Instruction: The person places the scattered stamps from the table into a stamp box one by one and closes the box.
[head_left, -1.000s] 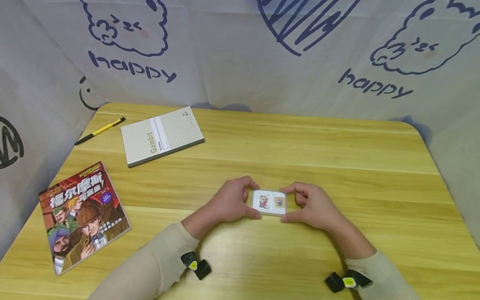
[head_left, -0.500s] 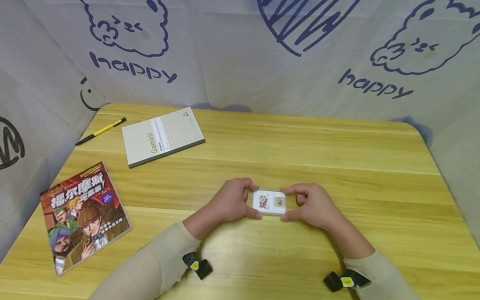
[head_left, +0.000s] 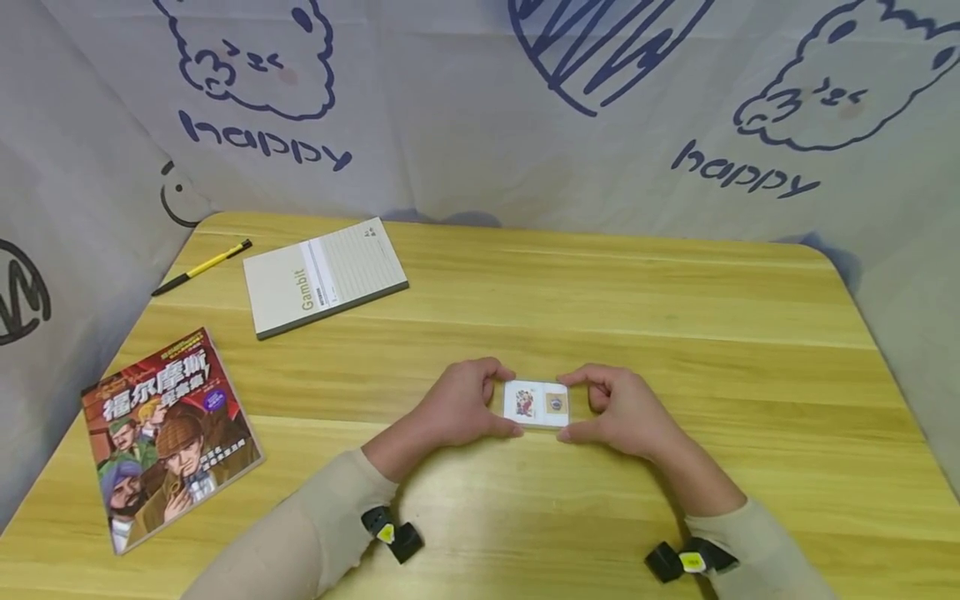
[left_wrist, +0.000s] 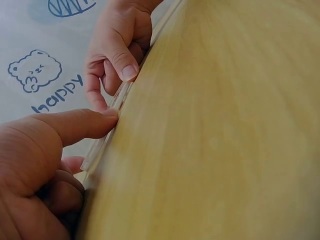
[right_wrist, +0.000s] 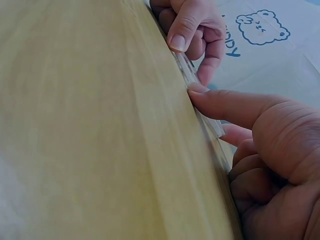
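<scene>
A small flat plastic case [head_left: 536, 416] lies on the wooden table in the head view, its white face bearing two small pictures. From the wrist views its edge [right_wrist: 187, 70] looks clear and thin, lying low against the tabletop. My left hand [head_left: 463, 404] grips the left end between thumb and index finger, at the near and far corners. At the opposite end, my right hand [head_left: 624, 410] pinches the right corners the same way. The other fingers of both hands are curled in. What is inside the case cannot be made out.
A comic-style book [head_left: 172, 442] lies at the table's left. Beyond it are a grey notebook [head_left: 326, 277] and a yellow-and-black pen [head_left: 201, 267]. White cloth [head_left: 465, 117] with blue drawings hangs behind the wooden table [head_left: 637, 308].
The head view has shifted slightly. Both hands keep their grip on the case, with no clear movement across the table.
</scene>
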